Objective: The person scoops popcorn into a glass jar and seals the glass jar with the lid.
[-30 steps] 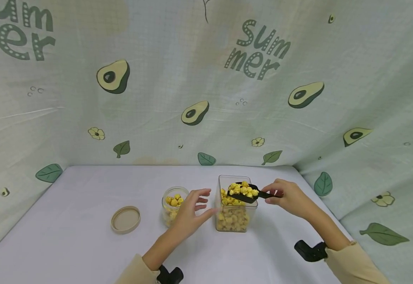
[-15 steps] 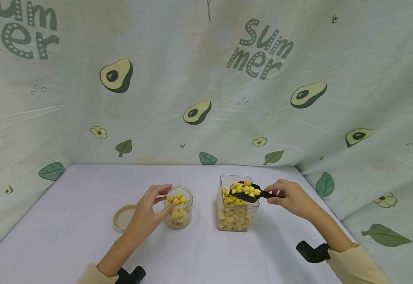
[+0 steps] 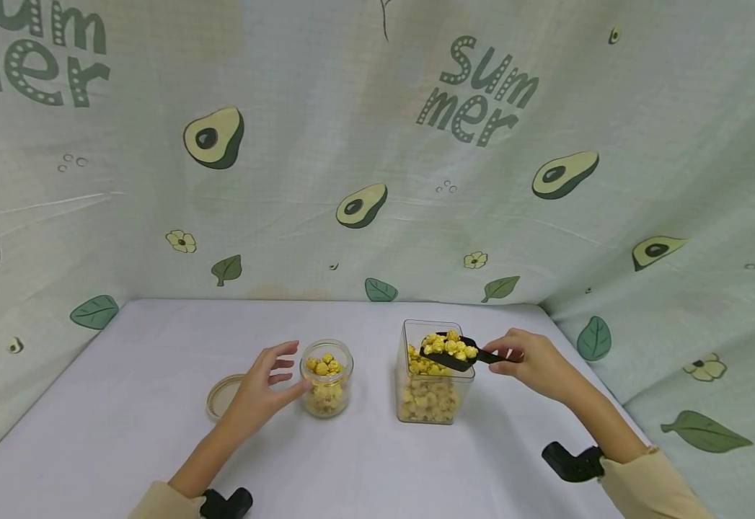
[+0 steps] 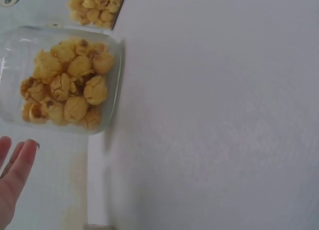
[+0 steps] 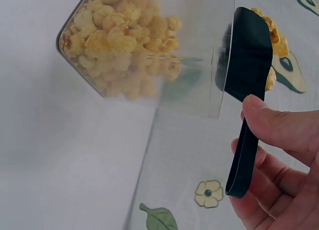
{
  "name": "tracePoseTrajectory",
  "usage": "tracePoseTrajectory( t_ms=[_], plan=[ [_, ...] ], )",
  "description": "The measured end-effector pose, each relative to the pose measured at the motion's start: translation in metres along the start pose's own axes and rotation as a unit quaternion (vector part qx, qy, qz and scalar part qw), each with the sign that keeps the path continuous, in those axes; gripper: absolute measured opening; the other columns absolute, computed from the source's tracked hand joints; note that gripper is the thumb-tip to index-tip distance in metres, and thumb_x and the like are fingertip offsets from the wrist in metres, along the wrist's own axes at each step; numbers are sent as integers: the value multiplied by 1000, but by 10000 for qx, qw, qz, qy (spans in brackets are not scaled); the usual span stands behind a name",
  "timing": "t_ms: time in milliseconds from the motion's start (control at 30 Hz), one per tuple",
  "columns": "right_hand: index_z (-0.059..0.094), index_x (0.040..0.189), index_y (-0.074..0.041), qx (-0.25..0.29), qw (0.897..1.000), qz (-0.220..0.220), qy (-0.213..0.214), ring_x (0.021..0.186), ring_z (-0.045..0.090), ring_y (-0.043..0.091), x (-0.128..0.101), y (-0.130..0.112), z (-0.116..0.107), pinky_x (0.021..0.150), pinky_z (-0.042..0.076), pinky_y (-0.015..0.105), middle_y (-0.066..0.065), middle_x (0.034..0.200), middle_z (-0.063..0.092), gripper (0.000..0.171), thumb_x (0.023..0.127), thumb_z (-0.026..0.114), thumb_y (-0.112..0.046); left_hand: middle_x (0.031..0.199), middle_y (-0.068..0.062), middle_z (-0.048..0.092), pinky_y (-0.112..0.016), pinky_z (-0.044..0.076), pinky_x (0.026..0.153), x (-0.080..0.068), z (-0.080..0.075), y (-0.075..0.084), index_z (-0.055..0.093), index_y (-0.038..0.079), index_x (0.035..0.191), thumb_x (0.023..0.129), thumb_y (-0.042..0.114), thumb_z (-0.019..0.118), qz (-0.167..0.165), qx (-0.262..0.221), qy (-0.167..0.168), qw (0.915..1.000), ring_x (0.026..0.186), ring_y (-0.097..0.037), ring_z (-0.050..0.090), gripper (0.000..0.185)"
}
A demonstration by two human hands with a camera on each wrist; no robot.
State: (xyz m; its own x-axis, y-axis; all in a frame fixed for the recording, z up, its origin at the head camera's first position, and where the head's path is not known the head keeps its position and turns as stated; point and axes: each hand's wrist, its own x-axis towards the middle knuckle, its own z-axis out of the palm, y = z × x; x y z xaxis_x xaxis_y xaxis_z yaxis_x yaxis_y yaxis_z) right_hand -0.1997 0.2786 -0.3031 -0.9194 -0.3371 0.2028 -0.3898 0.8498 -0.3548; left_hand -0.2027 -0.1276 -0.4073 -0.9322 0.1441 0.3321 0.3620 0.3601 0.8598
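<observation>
My right hand [image 3: 533,364] pinches the handle of a black scoop [image 5: 247,60] between thumb and fingers. Popcorn [image 3: 450,345] fills the scoop, which is held level at the mouth of a clear square container [image 3: 430,400] about half full of popcorn. To the left stands a round glass jar [image 3: 327,395], also partly filled with popcorn. Beside that jar my left hand [image 3: 257,396] is spread, fingers parted and thumb close to the glass; whether the thumb touches it I cannot tell. In the left wrist view, some fingers [image 4: 20,165] show apart from the jar [image 4: 107,115].
A round beige lid [image 3: 218,396] lies on the white table [image 3: 364,468], partly hidden behind my left hand. Patterned cloth [image 3: 286,144] hangs behind the table and along its sides.
My left hand has moved left, from between the jar and the square container to the jar's left side, now partly covering the lid. The right hand and loaded scoop stay nearly still.
</observation>
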Motion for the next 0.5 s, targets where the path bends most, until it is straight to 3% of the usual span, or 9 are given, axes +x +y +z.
tracePoseTrajectory(
  t_ms=[267,500],
  plan=[
    [70,101,-6,33,10000,17,8,69,50,10,1,0,1,55,42,22,-3,80,57,23,79,72,-11,135,-17,46,-36,51,93,9,1,-17,43,5,133,79,20,74,-510,-501,-410,9966,115,-34,51,64],
    [70,101,-6,36,10000,28,24,70,50,10,1,1,0,56,43,22,-3,80,57,23,79,72,-11,131,-15,48,-27,52,90,10,1,-17,46,7,131,82,21,71,-805,-595,-631,9930,113,-29,52,56]
  ],
)
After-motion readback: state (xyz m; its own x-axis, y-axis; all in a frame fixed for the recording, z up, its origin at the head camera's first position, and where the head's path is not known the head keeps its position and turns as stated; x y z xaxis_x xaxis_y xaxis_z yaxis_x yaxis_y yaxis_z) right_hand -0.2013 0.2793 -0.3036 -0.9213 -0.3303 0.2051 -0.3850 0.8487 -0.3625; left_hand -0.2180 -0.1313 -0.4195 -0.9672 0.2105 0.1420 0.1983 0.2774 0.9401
